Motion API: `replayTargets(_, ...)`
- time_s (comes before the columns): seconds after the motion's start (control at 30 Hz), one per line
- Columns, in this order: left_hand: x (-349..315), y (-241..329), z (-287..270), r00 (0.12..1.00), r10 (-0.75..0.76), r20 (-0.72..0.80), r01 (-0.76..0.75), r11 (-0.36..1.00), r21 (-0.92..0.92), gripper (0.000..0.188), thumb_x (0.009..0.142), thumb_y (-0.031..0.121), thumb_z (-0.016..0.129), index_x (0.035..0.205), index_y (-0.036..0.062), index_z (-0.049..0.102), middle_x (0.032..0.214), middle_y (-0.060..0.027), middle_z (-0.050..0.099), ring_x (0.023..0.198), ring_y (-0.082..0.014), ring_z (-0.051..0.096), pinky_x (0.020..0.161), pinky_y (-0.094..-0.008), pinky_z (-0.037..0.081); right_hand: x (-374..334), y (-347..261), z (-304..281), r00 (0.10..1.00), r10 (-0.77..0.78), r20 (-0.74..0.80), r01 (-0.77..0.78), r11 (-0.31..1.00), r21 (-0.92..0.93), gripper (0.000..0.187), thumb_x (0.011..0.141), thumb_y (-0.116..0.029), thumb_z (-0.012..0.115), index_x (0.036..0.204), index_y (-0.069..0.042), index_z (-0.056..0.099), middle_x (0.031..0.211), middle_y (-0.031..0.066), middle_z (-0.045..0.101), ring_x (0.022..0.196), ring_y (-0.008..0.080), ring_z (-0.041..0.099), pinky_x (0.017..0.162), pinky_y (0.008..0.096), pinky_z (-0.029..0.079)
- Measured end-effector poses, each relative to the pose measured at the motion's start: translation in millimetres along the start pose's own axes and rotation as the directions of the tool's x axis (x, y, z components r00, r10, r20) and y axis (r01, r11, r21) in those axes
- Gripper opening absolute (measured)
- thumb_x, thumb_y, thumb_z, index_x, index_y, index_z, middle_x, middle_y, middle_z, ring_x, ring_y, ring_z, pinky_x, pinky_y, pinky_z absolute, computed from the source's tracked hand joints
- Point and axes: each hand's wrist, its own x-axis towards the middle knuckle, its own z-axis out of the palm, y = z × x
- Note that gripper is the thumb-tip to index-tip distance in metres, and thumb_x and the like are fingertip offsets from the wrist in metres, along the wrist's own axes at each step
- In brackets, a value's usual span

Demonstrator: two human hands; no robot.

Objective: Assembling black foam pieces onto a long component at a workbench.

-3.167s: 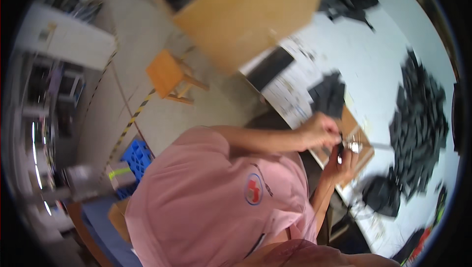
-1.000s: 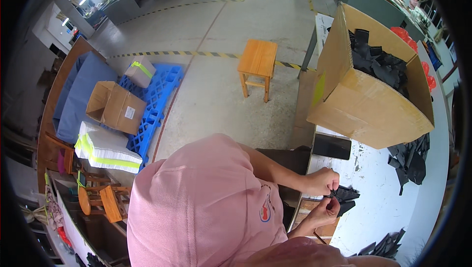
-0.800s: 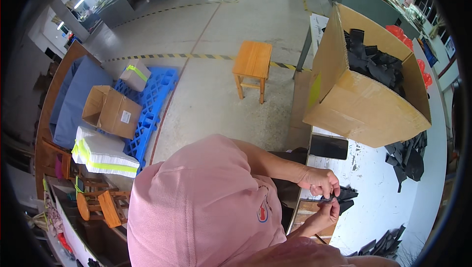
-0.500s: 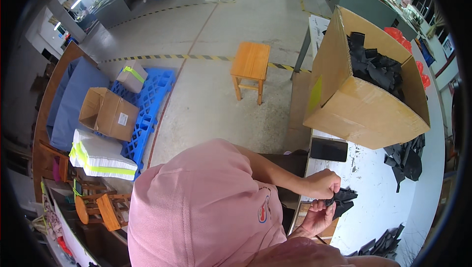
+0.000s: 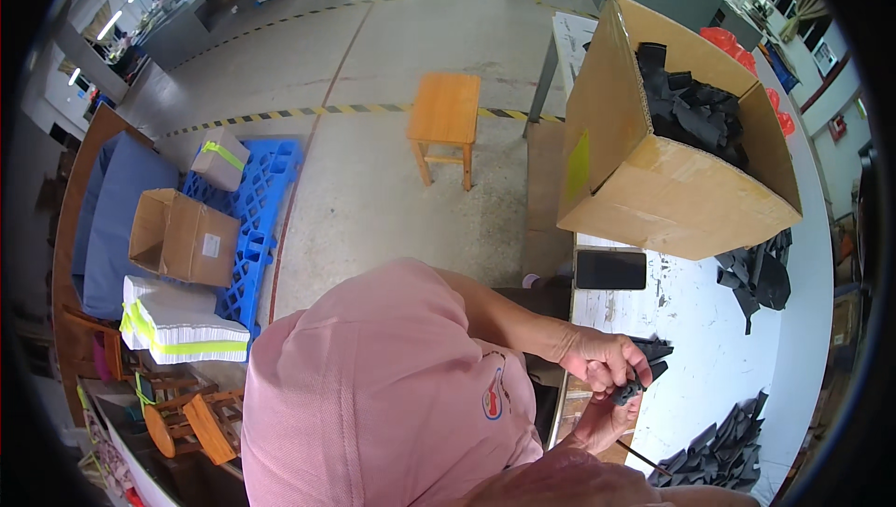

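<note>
Both of my hands meet over the near edge of the white table (image 5: pixel 691 320), with a small black fabric piece (image 5: pixel 631 389) between them. My left hand (image 5: pixel 602 356) comes in from above, its fingers bent and pinching the piece. Below it, my right hand (image 5: pixel 600 423) grips the same piece from the other side, partly hidden by my head. Black flaps (image 5: pixel 658 352) stick out past my left fingers; whether they belong to the held piece I cannot tell. A thin dark stick (image 5: pixel 644 457) lies by my right wrist, next to a heap of black fabric pieces (image 5: pixel 719 449).
A large open carton (image 5: pixel 681 199) full of black pieces stands on the table, with more pieces (image 5: pixel 761 274) beside it. A black phone (image 5: pixel 611 270) lies before it. On the floor are a wooden stool (image 5: pixel 446 110) and a blue pallet (image 5: pixel 266 199) bearing cartons and white stacks.
My left fingers have shifted from a tight fist to a pinch lower on the black piece, which has turned between my hands. The whole view has shifted, showing more of the near heap.
</note>
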Motion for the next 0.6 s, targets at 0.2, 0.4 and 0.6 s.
replayTargets(0.2, 9.8, -6.5, 9.9, 0.973, 0.198, -0.117, -0.077, 0.758, 0.647, 0.033, 0.062, -0.007, 0.053, 0.095, -0.0079, 0.051, 0.071, -0.0091, 0.056, 0.047, -0.0070, 0.047, 0.038, -0.0192, 0.035, -9.5, -7.5, -25.3, 0.983, -0.176, -0.058, 0.164, 0.972, -0.169, 0.018, 0.079, -0.017, 0.057, 0.087, -0.003, 0.051, 0.085, 0.0069, 0.055, 0.073, 0.0119, 0.051, 0.065, 0.0226, 0.041)
replayTargets(0.4, 16.3, -27.4, 15.7, 0.926, 0.344, -0.159, -0.046, 0.519, 0.854, 0.011, 0.067, -0.006, 0.054, 0.078, -0.0056, 0.056, 0.065, -0.0079, 0.058, 0.049, -0.0088, 0.051, 0.041, -0.0204, 0.039, -32.5, -17.8, -22.5, 0.919, -0.375, -0.125, 0.219, 0.747, -0.628, 0.018, 0.082, -0.020, 0.052, 0.079, -0.002, 0.051, 0.073, 0.0033, 0.052, 0.068, 0.0074, 0.045, 0.060, 0.0194, 0.035)
replayTargets(0.6, 28.2, -33.0, 18.9, 0.910, 0.397, -0.123, -0.128, 0.551, 0.825, 0.007, 0.062, -0.005, 0.056, 0.067, -0.0017, 0.059, 0.062, -0.0081, 0.057, 0.058, -0.0140, 0.055, 0.051, -0.0248, 0.044, -42.4, -24.6, -14.9, 0.879, -0.363, -0.308, 0.111, 0.786, -0.609, 0.013, 0.079, -0.016, 0.054, 0.078, -0.003, 0.051, 0.071, 0.0012, 0.049, 0.064, 0.0082, 0.044, 0.056, 0.0198, 0.035)
